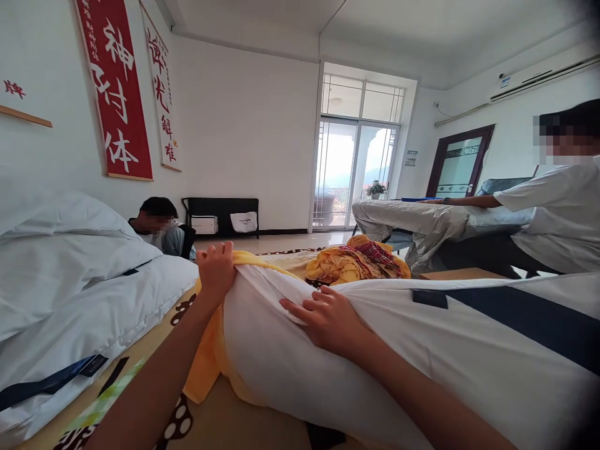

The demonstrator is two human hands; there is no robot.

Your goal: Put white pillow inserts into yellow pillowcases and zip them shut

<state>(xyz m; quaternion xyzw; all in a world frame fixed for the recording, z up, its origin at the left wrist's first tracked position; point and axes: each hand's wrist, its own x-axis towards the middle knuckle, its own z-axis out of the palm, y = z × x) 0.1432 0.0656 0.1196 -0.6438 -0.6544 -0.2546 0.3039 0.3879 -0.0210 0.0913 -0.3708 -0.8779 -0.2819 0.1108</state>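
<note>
The left hand point(216, 270) clutches the cover point(209, 365) and, it seems, a corner of the quilt point(269, 340); the right hand point(330, 322) pinches the quilt's upper edge. Both cloths drape over the sheet point(241, 412).

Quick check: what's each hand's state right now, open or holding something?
Left hand: closed, holding the top edge of the soft yellow cloth.
Right hand: closed, gripping a fold of the smooth white cloth.
</note>
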